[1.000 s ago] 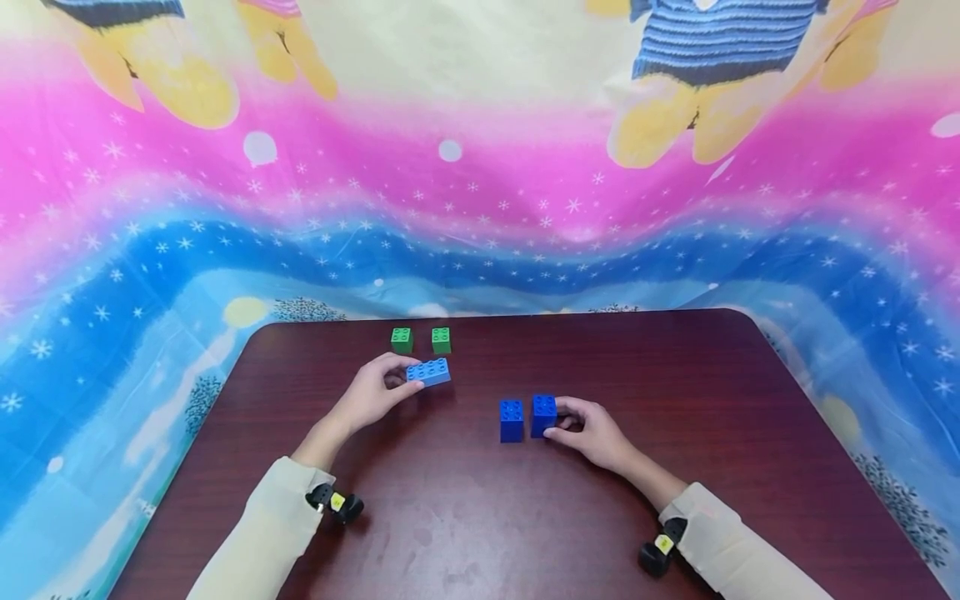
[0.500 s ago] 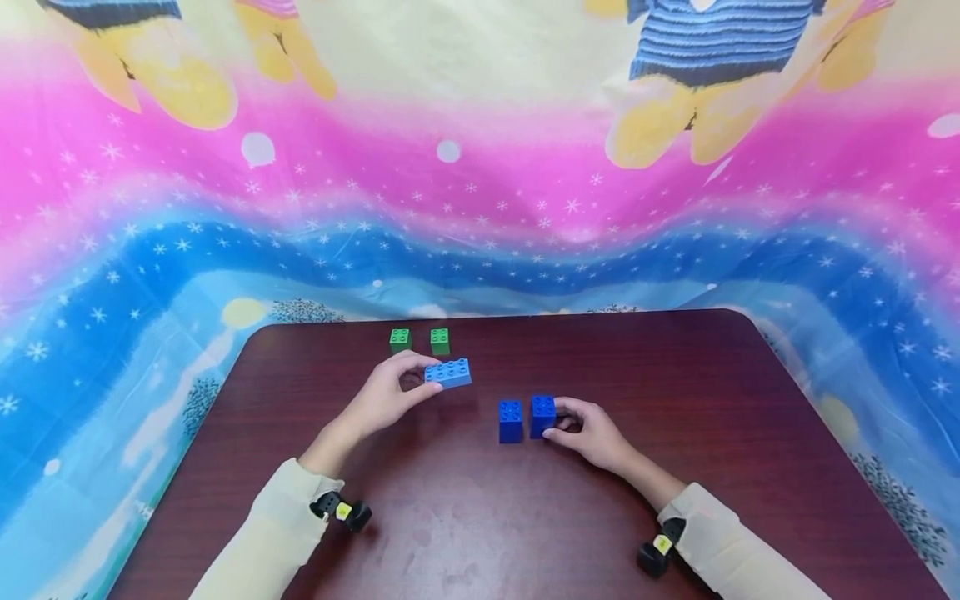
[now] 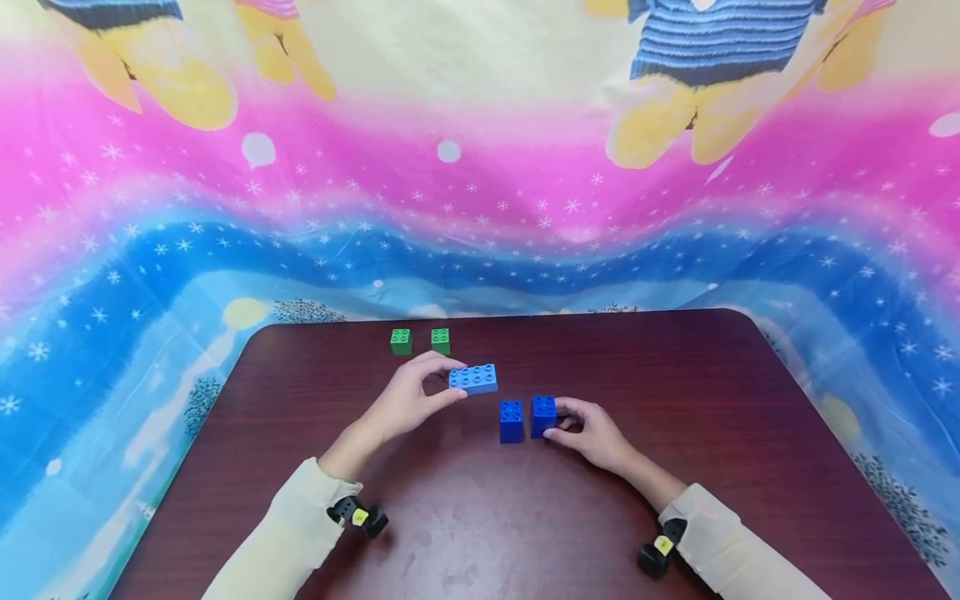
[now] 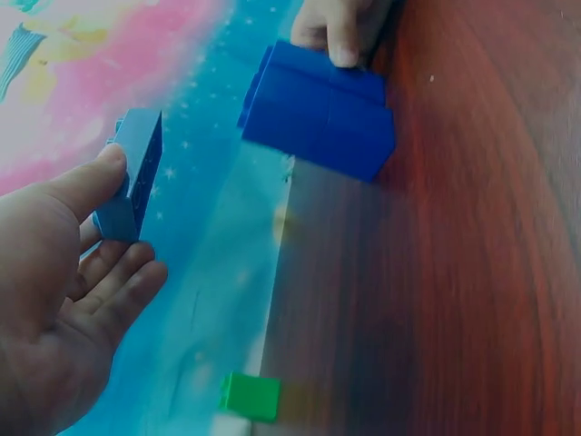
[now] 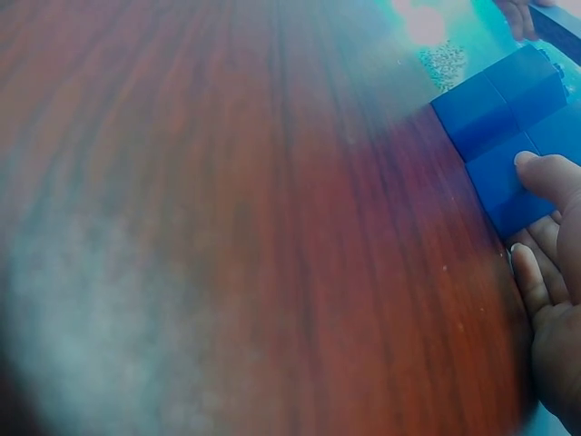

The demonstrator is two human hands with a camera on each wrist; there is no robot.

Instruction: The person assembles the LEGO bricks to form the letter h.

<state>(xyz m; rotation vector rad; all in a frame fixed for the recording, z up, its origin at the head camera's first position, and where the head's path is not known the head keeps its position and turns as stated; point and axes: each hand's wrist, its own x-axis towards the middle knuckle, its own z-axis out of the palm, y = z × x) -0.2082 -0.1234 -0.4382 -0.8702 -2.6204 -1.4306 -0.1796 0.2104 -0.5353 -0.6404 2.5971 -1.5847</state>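
Observation:
My left hand (image 3: 408, 398) pinches a light blue eight-stud toy brick (image 3: 474, 379) between thumb and fingers. It holds the brick level above the table, up and to the left of two dark blue stacks. Each stack looks like two four-stud bricks, one on top of the other. The left stack (image 3: 511, 422) stands by itself, a small gap from the right stack (image 3: 543, 417). My right hand (image 3: 596, 433) grips the right stack from its right side, as the thumb (image 5: 536, 168) on its face shows in the right wrist view.
Two green four-stud bricks stand near the table's far edge, a left one (image 3: 401, 342) and a right one (image 3: 440, 341). The dark red-brown table (image 3: 675, 367) has rounded far corners. A printed cloth (image 3: 480, 200) hangs behind it.
My left hand has carried the light blue brick to the right, from near the green bricks to close by the dark blue stacks. The right hand and both stacks have stayed in place.

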